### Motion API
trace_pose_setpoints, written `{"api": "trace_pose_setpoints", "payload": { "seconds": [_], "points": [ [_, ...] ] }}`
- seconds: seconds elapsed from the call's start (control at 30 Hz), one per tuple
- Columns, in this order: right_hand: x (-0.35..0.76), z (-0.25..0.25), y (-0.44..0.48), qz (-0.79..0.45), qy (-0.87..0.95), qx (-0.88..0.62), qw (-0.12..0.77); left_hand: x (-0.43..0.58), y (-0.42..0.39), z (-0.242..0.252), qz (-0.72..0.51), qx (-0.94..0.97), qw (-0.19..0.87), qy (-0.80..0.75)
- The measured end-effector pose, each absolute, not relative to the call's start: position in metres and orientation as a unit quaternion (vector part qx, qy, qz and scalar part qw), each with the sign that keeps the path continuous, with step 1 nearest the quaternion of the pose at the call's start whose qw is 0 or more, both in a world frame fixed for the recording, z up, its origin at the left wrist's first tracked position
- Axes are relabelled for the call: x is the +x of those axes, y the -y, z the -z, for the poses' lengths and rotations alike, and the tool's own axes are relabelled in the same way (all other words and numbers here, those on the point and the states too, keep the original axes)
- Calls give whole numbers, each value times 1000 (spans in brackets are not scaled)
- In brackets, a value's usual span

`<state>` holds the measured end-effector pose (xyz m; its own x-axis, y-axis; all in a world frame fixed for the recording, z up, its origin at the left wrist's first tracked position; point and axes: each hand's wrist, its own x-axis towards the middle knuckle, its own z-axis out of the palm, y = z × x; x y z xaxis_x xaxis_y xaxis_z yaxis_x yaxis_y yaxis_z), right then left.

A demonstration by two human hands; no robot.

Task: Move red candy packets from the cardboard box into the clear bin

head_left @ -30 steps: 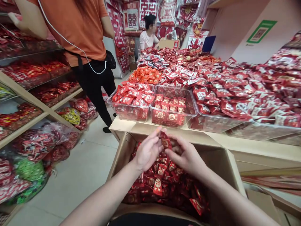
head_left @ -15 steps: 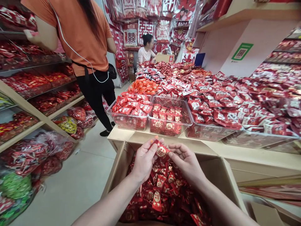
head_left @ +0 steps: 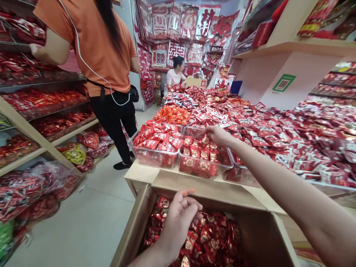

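In front of the clear tub (head_left: 224, 168) and lower down is a big cardboard box (head_left: 283, 237) with its top open. Lots of red packets (head_left: 211, 237) with gold marks lie inside it in a messy heap. The left hand (head_left: 179, 218) is over that heap, nearer than the clear tub. Its fingers are bent in a loose curl, but I cannot tell if its grip is apart or together, because the inside of the hand is hidden.

The worktop (head_left: 144, 172) is under the clear tub and goes out on both sides of it. In the clear tub, neat rows of packets (head_left: 195, 154) show their round gold marks at the front. The right hand (head_left: 218, 134) is over the back right part of the clear tub. Its grip is clamped on one small red packet (head_left: 205, 139), held by the fingertips at the back of the rows.

Just left of the clear tub is another tub (head_left: 139, 152), piled up with bright red packets (head_left: 158, 137). Right of the clear tub, a wide pile (head_left: 264, 129) of red packets spreads out. Behind the clear tub, a bit left, are orange packets (head_left: 174, 114).

Left of the clear tub and past it, a person in an orange top (head_left: 105, 48) stands facing away. Far behind the clear tub is a person in a pale top (head_left: 174, 76), near red signs (head_left: 160, 55) on the wall
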<state>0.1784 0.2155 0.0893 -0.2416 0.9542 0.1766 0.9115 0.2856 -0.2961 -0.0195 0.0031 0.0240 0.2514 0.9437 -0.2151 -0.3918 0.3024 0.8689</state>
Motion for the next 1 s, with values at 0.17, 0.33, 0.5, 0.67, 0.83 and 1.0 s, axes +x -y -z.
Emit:
{"api": "trace_pose_setpoints", "payload": {
  "seconds": [0.17,0.33,0.5,0.67,0.83,1.0],
  "points": [
    [155,-59,-260,-31,818,-565,100,-16,-4,-21,-453,348,708,-415],
    [152,-47,-263,15,826,-555,95,-17,-6,-15,-444,352,722,-397],
    [161,-44,-251,8,851,-521,59,-17,-4,-14,-398,379,743,-382],
    [157,-35,-253,9,849,-525,56,-15,-1,-16,-364,423,734,-388],
    [152,-50,-248,7,840,-537,81,-17,2,-5,-274,582,640,-420],
    [158,-98,-139,-89,819,-512,244,-27,8,40,-85,750,496,-430]
  ]
}}
